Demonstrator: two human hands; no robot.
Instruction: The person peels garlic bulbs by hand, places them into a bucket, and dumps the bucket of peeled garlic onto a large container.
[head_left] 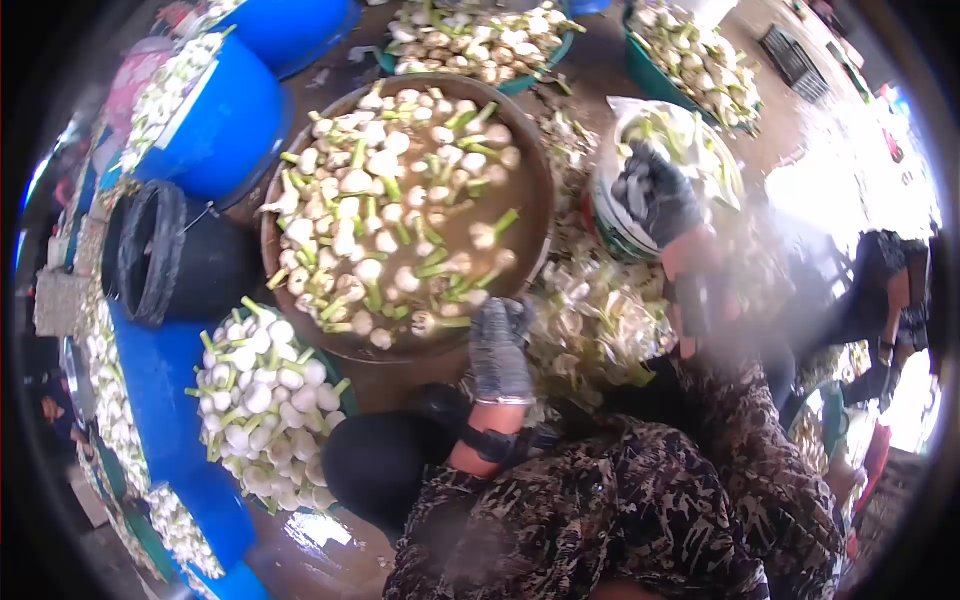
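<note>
My left hand (pixel 500 350), in a grey glove, is at the near right edge of a wide round tub (pixel 545 225). Its fingers are curled closed, and what they hold, if anything, is hidden. Close to its fingertips a garlic bulb (pixel 425 322) with a green stem lies in the tub. Brown water and many more bulbs with cut green stems fill that tub. My right hand (pixel 658 197), also gloved, is above a white bucket (pixel 612 225) of pale green and white peelings. Those fingers look curled in too; their contents cannot be made out.
Peelings (pixel 600 320) cover the floor between tub and bucket. A heap of cleaned bulbs (pixel 265 400) stands at lower left. Beyond are blue tubs (pixel 225 125), a black bucket (pixel 200 255), basins of bulbs (pixel 480 45) and a dark crate (pixel 795 62). Another person's gloved arm (pixel 890 290) is at right.
</note>
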